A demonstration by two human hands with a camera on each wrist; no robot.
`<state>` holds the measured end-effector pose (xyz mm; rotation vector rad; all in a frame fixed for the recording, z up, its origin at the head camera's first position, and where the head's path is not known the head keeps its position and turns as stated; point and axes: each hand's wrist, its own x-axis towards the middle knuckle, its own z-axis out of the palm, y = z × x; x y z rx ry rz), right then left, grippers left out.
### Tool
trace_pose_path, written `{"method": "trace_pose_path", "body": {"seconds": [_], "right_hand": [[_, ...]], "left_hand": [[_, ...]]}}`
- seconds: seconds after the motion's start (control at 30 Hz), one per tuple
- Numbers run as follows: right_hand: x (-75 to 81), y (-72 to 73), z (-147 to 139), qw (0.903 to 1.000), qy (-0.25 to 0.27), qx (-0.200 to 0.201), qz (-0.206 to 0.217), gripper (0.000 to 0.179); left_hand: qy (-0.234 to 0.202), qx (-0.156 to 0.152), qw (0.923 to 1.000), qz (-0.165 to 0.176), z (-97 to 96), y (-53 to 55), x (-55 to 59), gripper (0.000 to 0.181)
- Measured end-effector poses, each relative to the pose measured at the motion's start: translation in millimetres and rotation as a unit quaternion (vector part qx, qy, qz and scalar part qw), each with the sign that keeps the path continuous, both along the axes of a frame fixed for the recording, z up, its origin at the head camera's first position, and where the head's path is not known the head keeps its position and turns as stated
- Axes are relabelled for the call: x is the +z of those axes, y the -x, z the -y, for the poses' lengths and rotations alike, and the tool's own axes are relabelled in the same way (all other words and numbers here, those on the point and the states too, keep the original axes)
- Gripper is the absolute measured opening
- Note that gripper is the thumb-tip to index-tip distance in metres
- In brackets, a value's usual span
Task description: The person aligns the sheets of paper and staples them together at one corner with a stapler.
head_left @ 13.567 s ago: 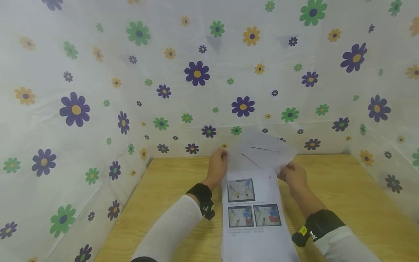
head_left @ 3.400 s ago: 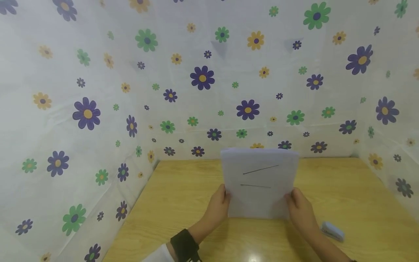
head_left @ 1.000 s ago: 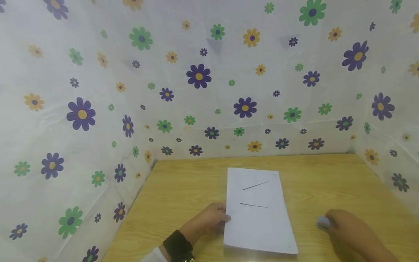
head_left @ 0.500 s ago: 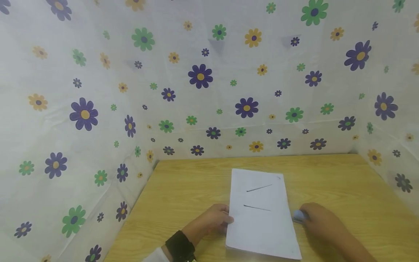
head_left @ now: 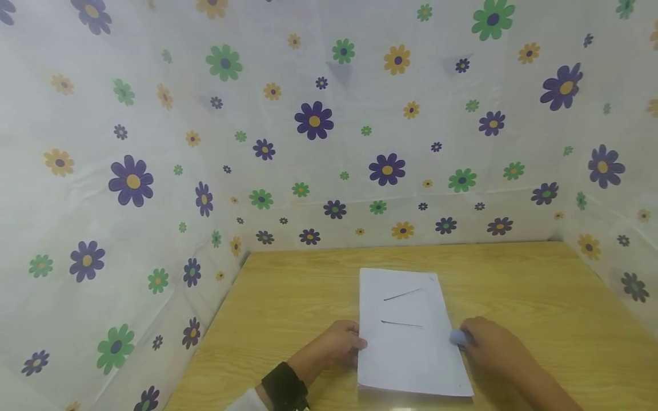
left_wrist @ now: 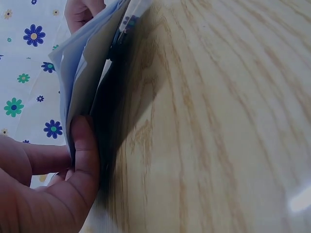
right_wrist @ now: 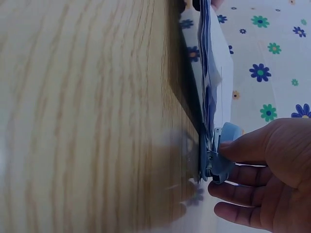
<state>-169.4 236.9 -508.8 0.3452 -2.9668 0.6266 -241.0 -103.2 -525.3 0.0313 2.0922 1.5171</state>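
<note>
A stack of white paper sheets (head_left: 411,357), its top sheet marked with two dark lines, stands out from the table in front of me. My left hand (head_left: 336,344) pinches the stack's left edge; in the left wrist view, thumb and fingers sit on either side of the sheets (left_wrist: 80,73). In my right hand (head_left: 496,345) is a small light-blue stapler (head_left: 459,337) at the right edge. The right wrist view shows the stapler (right_wrist: 227,158) gripped under the thumb, with the paper edge (right_wrist: 206,73) running in between its base and upper arm.
Pale wood-grain table (head_left: 288,285) spreads around the stack on all sides. White curtain cloth (head_left: 349,103) with printed flowers closes off the back and both sides. A black band (head_left: 284,388) wraps the left wrist.
Having picked up the stapler from the table's right side, my right hand has brought it leftward to the stack's right edge. The left hand keeps its hold while the stack shifts slightly.
</note>
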Motion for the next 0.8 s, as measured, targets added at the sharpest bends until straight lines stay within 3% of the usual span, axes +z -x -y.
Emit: {"method": "trace_pose_path", "body": {"seconds": [0.17,0.43,0.67,0.8], "right_hand": [[0.3,-2.1,3,0.9999,0.005,0.003,0.012,0.016],[-1.3,-12.7,1,0.9993,0.002,-0.006,0.038,0.016],[7.4,-25.6,4,0.9926,0.022,-0.037,0.113,0.011],[10.2,-29.8,6,0.9909,0.021,-0.042,0.126,0.014]], "left_hand": [[0.011,0.025,0.9996,0.007,-2.3,5.1,-1.0,0.029],[0.007,0.038,0.9992,-0.010,-7.9,6.8,-2.6,0.025],[0.001,0.046,0.9988,-0.019,-11.5,10.5,-6.2,0.024],[-0.001,0.046,0.9988,-0.019,-13.7,11.3,-7.3,0.025]]}}
